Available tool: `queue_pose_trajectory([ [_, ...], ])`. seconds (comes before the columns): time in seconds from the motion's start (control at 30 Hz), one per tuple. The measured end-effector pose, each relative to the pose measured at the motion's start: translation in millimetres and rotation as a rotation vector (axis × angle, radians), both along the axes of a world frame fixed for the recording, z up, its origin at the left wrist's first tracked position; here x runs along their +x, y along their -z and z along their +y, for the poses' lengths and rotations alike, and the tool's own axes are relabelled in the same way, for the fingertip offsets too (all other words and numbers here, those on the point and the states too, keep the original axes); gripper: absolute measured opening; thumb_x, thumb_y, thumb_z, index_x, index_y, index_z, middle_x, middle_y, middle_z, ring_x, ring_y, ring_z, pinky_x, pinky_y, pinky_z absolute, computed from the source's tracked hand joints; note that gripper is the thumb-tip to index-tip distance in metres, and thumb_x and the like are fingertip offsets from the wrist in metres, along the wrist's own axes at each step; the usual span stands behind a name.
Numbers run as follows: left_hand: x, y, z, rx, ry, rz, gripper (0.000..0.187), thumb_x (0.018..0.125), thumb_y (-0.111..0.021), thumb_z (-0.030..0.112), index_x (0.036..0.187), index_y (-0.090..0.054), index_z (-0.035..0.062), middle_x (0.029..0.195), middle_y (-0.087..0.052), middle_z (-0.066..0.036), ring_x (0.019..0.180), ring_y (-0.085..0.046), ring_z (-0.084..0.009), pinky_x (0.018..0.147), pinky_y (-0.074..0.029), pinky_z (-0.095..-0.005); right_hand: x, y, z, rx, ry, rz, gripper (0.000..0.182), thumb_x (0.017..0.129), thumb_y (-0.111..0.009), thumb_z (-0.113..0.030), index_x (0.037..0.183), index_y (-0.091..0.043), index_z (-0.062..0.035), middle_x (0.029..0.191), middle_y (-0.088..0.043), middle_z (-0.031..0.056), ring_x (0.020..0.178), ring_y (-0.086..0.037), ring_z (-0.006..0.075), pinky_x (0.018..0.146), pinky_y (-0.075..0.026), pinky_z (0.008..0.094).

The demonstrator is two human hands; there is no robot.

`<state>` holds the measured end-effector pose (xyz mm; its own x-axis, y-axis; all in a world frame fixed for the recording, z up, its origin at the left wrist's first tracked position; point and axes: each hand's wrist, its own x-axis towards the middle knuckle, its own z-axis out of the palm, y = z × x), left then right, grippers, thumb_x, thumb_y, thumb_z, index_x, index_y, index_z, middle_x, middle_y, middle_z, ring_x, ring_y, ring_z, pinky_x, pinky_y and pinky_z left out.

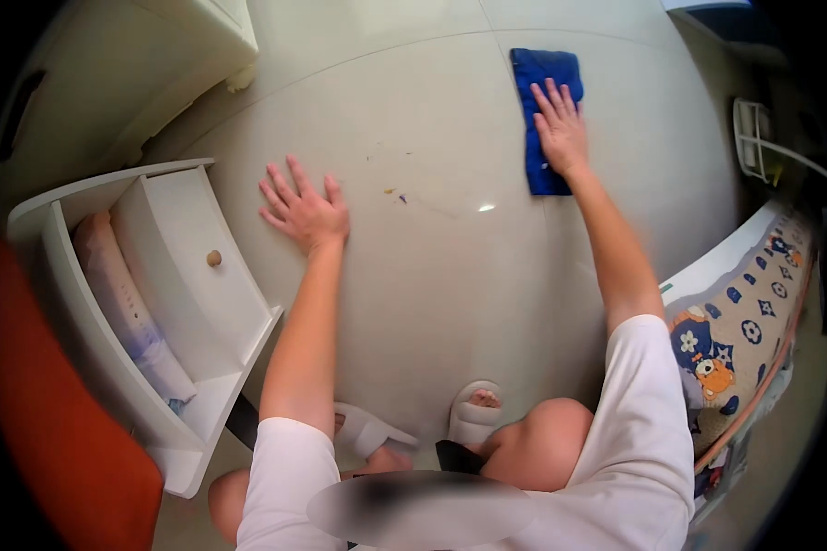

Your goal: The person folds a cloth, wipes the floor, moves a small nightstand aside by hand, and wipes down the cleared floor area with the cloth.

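A folded dark blue cloth [547, 78] lies on the tiled floor toward the upper right. My right hand [560, 130] presses flat on it, fingers stretched out. To the left, my left hand [308, 211] rests on the bare floor with its fingers spread and nothing in it. Between the two hands, small dark and yellowish specks [397, 195] mark the light floor tile [413, 294].
A white cabinet [188, 248] with a round wooden knob and a long package [124, 294] on its open shelf stands at left. An orange surface [46, 413] borders it. At right is a patterned bear-print cover [744, 321]; a white rack [753, 138] stands beyond.
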<state>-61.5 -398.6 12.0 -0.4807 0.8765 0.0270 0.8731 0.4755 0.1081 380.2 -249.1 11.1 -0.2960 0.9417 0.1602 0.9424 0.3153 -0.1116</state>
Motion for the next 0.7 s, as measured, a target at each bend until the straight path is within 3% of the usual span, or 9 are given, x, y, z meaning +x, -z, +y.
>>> queue_pose_trajectory([
  [0.13, -0.1, 4.0, -0.6, 0.021, -0.001, 0.028, 0.078, 0.104, -0.048, 0.058, 0.171, -0.029, 0.0253, 0.179, -0.020, -0.012, 0.165, -0.014, -0.0371, 0.128, -0.009, -0.0653, -75.7, -16.2, -34.0, -0.057, -0.094, 0.035, 0.056, 0.107, -0.055, -0.037, 0.162, -0.047, -0.0338, 0.173, -0.038, 0.0016, 0.160, -0.033, 0.0311, 0.129, -0.023, 0.0584],
  [0.2, -0.8, 4.8, -1.3, 0.028, -0.004, 0.037, 0.076, 0.104, -0.047, 0.059, 0.171, -0.029, 0.0268, 0.179, -0.021, -0.011, 0.165, -0.015, -0.0363, 0.128, -0.010, -0.0651, -125.2, -25.1, -56.1, -0.123, -0.194, 0.039, 0.054, 0.109, -0.051, -0.037, 0.163, -0.046, -0.0302, 0.173, -0.037, 0.0011, 0.161, -0.031, 0.0306, 0.130, -0.022, 0.0557],
  [0.37, -2.2, 5.9, -3.0, 0.049, 0.007, 0.055, 0.074, 0.106, -0.047, 0.057, 0.171, -0.029, 0.0273, 0.179, -0.022, -0.010, 0.165, -0.015, -0.0352, 0.128, -0.010, -0.0646, -200.7, -38.0, -95.3, -0.264, -0.408, 0.074, 0.058, 0.110, -0.046, -0.049, 0.165, -0.042, -0.0294, 0.174, -0.035, 0.0000, 0.163, -0.025, 0.0262, 0.133, -0.015, 0.0527],
  [0.5, -5.8, 8.1, -6.1, 0.054, 0.004, 0.027, 0.073, 0.106, -0.046, 0.056, 0.171, -0.030, 0.0266, 0.179, -0.021, -0.010, 0.165, -0.015, -0.0350, 0.129, -0.010, -0.0637, -155.6, -33.1, -82.0, -0.243, -0.310, 0.105, 0.060, 0.108, -0.051, -0.045, 0.165, -0.043, -0.0269, 0.174, -0.036, 0.0018, 0.163, -0.027, 0.0268, 0.133, -0.016, 0.0534],
  [0.57, -4.8, 4.3, -4.2, 0.058, 0.012, 0.010, 0.073, 0.106, -0.046, 0.056, 0.171, -0.030, 0.0258, 0.179, -0.020, -0.010, 0.165, -0.015, -0.0350, 0.129, -0.010, -0.0633, -89.1, -25.6, -71.5, -0.129, -0.055, 0.113, 0.062, 0.106, -0.056, -0.040, 0.165, -0.043, -0.0254, 0.174, -0.035, 0.0036, 0.162, -0.029, 0.0298, 0.131, -0.018, 0.0562],
  [0.7, -4.5, -0.5, -1.3, 0.006, 0.003, 0.005, 0.077, 0.105, -0.047, 0.056, 0.171, -0.029, 0.0225, 0.179, -0.020, -0.011, 0.165, -0.014, -0.0367, 0.130, -0.007, -0.0641, -10.5, -10.9, -52.8, -0.013, 0.173, 0.040, 0.061, 0.109, -0.050, -0.039, 0.168, -0.038, -0.0271, 0.176, -0.032, 0.0046, 0.162, -0.028, 0.0329, 0.129, -0.020, 0.0600],
])
